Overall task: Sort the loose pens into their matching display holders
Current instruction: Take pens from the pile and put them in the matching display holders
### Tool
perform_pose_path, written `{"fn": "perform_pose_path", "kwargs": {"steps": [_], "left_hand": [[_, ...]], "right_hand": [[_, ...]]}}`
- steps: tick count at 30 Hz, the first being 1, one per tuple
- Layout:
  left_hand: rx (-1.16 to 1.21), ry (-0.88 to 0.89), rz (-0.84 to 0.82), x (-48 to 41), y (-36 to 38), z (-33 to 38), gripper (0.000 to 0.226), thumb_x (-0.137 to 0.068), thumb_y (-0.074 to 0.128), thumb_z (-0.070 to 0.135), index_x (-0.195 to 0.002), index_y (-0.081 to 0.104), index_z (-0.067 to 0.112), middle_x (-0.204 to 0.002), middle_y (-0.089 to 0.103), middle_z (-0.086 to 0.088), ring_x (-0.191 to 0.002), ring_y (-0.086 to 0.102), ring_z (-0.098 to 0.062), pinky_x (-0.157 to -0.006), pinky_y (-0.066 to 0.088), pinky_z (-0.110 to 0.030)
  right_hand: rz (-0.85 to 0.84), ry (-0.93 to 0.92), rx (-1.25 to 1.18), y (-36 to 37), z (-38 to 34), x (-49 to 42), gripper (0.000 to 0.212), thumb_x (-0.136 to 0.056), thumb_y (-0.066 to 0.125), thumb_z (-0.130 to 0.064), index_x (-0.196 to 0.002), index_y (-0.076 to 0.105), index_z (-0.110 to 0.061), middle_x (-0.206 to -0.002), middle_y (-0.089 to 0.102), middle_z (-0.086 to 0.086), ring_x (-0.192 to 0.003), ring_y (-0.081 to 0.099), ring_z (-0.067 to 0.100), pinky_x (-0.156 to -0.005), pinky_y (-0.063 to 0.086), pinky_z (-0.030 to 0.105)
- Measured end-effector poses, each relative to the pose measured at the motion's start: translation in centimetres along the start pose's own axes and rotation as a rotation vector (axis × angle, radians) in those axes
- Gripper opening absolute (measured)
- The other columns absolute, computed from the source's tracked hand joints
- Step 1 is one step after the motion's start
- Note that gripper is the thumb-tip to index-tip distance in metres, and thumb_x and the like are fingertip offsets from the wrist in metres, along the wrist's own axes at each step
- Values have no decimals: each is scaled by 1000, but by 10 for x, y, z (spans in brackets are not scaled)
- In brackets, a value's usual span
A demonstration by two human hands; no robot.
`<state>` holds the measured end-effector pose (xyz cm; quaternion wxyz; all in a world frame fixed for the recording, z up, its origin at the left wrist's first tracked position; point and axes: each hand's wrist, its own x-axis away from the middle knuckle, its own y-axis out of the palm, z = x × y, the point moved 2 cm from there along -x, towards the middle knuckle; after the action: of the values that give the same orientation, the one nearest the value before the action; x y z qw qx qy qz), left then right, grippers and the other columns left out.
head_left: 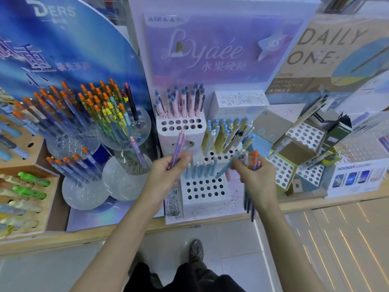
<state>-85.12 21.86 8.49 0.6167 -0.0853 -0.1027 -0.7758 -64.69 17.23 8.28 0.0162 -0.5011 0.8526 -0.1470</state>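
A pink pen [179, 147] is pinched low on its barrel by the left hand [168, 175], near the pink holder [168, 137]. A bundle [252, 160] is gripped by the right hand [257, 180]. Pens are judged light, stiff and slick, best held mid-barrel.

On the worktop [84, 237], the stepped holder [206, 204] stood at centre; round stands [117, 186] at nine o'clock, boxed holders [306, 135] at three o'clock, signboards [210, 49] behind at twelve.
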Motion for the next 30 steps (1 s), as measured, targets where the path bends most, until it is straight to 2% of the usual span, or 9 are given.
{"fn": "perform_pose_path", "kwargs": {"steps": [1, 3, 8, 13, 16, 18, 21, 26, 30], "left_hand": [[15, -19, 16, 1, -3, -2, 28, -80, 61, 34, -101, 69, 19, -49, 29, 19, -41, 32, 3, -43, 37, -8], [42, -44, 56, 2, -7, -7, 25, -82, 62, 32, -99, 70, 16, -53, 26, 11, -42, 24, -3, -40, 26, -11], [73, -65, 70, 2, -7, -13, 39, -72, 64, 40, -100, 69, 14, -54, 24, 8, -42, 23, -5, -39, 24, -13], [82, -76, 81, 2, -8, -17, 42, -70, 66, 42, -99, 70, 13, -50, 26, 11, -41, 24, -4, -39, 25, -13], [79, -82, 88, 2, -9, -19, 45, -68, 67, 45, -100, 70, 13, -50, 26, 11, -42, 24, -5, -39, 25, -13], [75, -85, 85, 3, -9, -20, 46, -68, 67, 45, -101, 70, 12, -51, 25, 10, -42, 24, -5, -39, 26, -13], [71, -88, 77, 5, -9, -21, 46, -69, 66, 43, -102, 69, 11, -52, 25, 10, -42, 24, -4, -39, 25, -13], [99, -87, 52, 6, -10, -21, 51, -66, 66, 47, -103, 68, 12, -61, 26, 3, -43, 24, -4, -38, 25, -14], [110, -85, 7, 7, -10, -24, 37, -79, 58, 39, -105, 67, 14, -68, 38, 1, -43, 27, -3, -39, 24, -14]], "right_hand": [[61, -6, -6, -4, 4, -4, 23, -82, 72, -17, -66, 58, -7, -53, 48, -1, -52, 38, 15, -52, 36, 29], [122, -13, -20, -6, 9, -10, 24, -82, 71, -16, -66, 56, -7, -51, 45, -4, -51, 36, 15, -52, 33, 28], [124, 16, -9, 4, 20, -17, 33, -82, 70, -17, -76, 54, 11, -61, 45, 15, -55, 35, 20, -54, 35, 34], [133, 35, -9, 4, 28, -16, 34, -83, 68, -15, -80, 53, 15, -71, 53, 33, -57, 39, 25, -56, 41, 40], [134, 26, -26, 4, 30, -17, 34, -83, 67, -14, -81, 52, 17, -76, 54, 36, -58, 39, 25, -57, 38, 37], [117, 15, -19, 5, 30, -17, 31, -84, 68, -14, -80, 53, 13, -72, 54, 32, -58, 39, 23, -56, 39, 36], [60, -45, 52, 7, 29, -15, 29, -84, 70, -18, -73, 53, 3, -58, 43, 9, -51, 32, 9, -49, 32, 21], [43, -103, 68, 6, 32, -12, 31, -85, 70, -18, -74, 53, 5, -56, 41, 5, -49, 29, 8, -45, 27, 16], [51, -83, 35, 11, 32, -16, 29, -85, 69, -15, -70, 51, 2, -52, 39, -7, -47, 29, 5, -44, 27, 13]]}}
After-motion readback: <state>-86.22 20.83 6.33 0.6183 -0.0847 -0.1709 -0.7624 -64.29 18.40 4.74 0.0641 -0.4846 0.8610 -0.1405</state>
